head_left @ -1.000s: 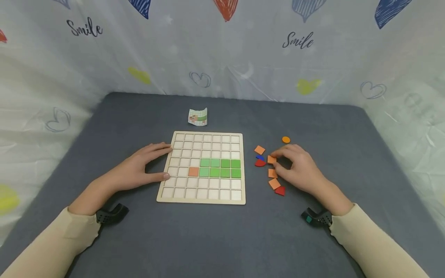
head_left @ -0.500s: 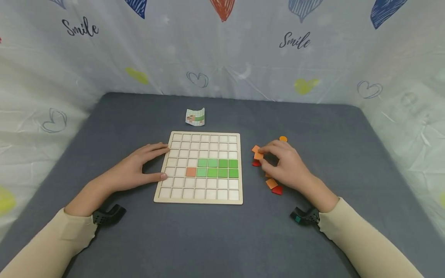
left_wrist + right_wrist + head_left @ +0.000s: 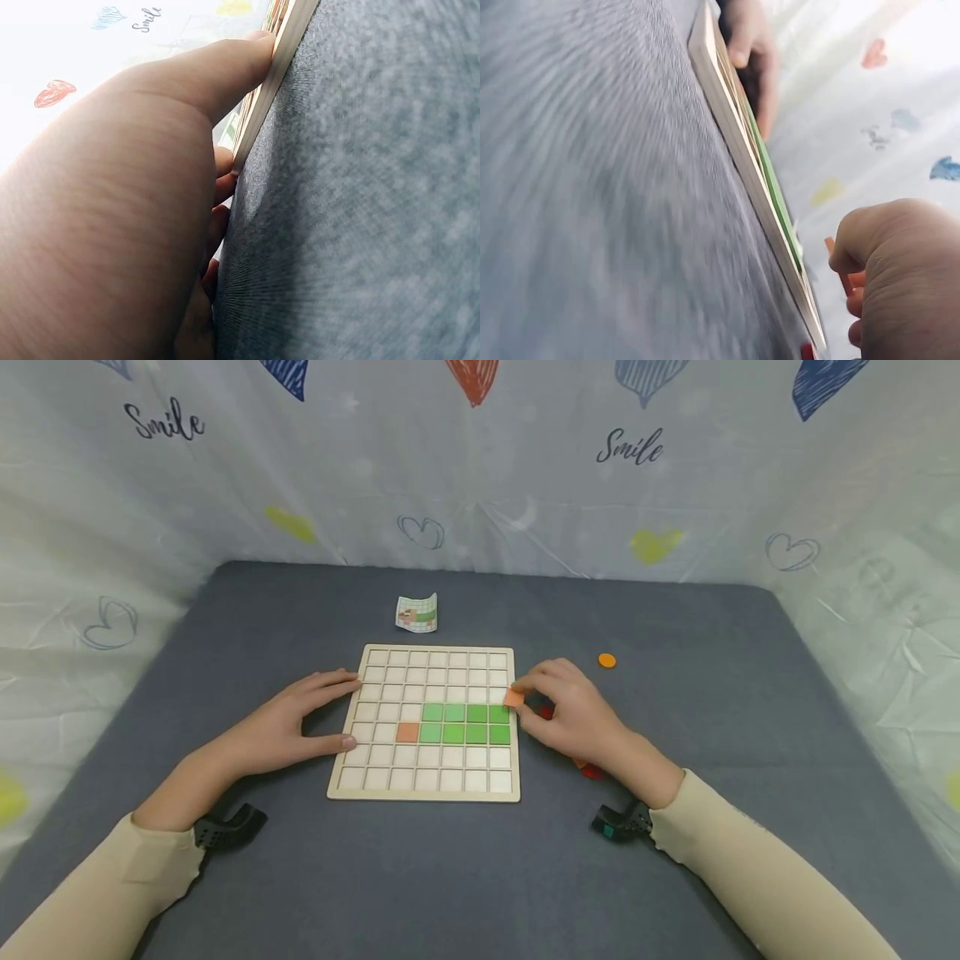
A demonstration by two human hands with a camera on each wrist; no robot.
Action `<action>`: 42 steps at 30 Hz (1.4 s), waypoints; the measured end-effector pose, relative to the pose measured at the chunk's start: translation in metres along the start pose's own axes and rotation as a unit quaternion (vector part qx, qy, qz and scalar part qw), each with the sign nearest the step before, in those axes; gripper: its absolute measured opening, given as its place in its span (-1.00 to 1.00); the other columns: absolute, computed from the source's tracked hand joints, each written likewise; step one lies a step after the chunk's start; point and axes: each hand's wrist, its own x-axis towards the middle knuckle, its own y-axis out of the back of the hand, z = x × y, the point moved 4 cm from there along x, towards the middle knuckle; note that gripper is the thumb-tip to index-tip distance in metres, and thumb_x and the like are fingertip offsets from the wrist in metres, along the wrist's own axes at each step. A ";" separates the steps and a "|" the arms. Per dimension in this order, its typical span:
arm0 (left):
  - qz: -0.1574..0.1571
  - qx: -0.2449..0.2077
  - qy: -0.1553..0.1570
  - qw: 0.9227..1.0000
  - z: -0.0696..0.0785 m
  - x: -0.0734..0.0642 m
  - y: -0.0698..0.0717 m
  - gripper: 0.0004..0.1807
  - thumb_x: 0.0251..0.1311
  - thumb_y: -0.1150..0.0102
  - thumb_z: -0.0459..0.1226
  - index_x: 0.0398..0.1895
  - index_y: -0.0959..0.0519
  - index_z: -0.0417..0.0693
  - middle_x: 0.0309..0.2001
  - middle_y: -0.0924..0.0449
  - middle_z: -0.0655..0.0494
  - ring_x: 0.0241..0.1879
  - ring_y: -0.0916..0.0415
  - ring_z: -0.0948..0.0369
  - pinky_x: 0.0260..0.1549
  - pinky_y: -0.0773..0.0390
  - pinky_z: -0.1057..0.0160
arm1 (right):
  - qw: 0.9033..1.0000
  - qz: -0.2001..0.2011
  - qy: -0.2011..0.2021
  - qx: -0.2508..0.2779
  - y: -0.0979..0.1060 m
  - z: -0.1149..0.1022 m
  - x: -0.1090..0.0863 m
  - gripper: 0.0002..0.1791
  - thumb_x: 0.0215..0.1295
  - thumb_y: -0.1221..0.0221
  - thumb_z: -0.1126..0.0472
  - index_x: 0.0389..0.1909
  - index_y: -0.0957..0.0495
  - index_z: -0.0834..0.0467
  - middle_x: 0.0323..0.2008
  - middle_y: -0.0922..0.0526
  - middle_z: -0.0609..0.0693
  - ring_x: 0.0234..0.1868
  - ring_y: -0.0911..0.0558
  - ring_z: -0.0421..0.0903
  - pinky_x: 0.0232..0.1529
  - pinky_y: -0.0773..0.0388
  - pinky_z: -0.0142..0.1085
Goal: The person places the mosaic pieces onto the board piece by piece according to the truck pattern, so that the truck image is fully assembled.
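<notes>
A wooden grid board (image 3: 423, 792) lies flat in the middle of the table, with two rows of green square tiles (image 3: 476, 732) and one orange tile (image 3: 407, 732) set in its cells. My left hand (image 3: 281, 727) rests along the board's left edge, thumb and fingertips touching the rim, fingers fairly straight. Between thumb and fingers of my right hand (image 3: 573, 710) is a pinched orange square tile (image 3: 513, 697), raised just over the board's right edge. In the right wrist view that tile (image 3: 838, 266) shows edge-on above the board.
Red pieces (image 3: 592, 772) lie right of the board, partly hidden under my right hand. An orange round disc (image 3: 607, 661) sits behind that hand. A small printed picture card (image 3: 416, 613) lies beyond the board, before a white patterned curtain (image 3: 480, 485).
My right hand has lifted the orange square tile off the loose pieces and carried it left to the board's right edge. The left hand has stayed at the board's left edge.
</notes>
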 end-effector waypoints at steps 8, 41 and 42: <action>0.004 0.000 -0.004 1.000 -0.001 -0.001 0.000 -0.03 0.36 -0.51 0.15 0.73 -0.31 0.07 0.72 -0.13 -0.01 0.71 0.12 -0.27 0.54 -0.03 -0.50 | 0.998 0.023 0.065 0.011 -0.021 -0.019 0.016 -0.83 0.40 -0.37 0.26 -0.05 -0.81 0.15 -0.09 -0.72 -0.02 0.00 -0.60 -0.01 0.07 -0.56 -0.11; 0.010 -0.003 -0.008 1.000 -0.004 0.000 -0.002 -0.04 0.37 -0.49 0.15 0.73 -0.31 0.12 0.72 -0.13 0.01 0.71 0.10 -0.29 0.49 -0.08 -0.55 | 0.996 -0.085 0.037 -0.012 -0.085 -0.067 0.070 -0.79 0.50 -0.32 0.15 0.02 -0.83 0.08 -0.10 -0.72 -0.12 -0.02 -0.62 -0.10 0.10 -0.56 -0.23; 0.011 -0.003 -0.009 1.000 -0.004 0.001 -0.002 -0.04 0.37 -0.50 0.15 0.73 -0.32 0.12 0.72 -0.13 0.01 0.70 0.10 -0.29 0.49 -0.08 -0.55 | 0.995 -0.087 0.036 -0.014 -0.086 -0.067 0.072 -0.79 0.50 -0.31 0.16 0.02 -0.83 0.08 -0.10 -0.72 -0.12 -0.01 -0.62 -0.09 0.10 -0.56 -0.23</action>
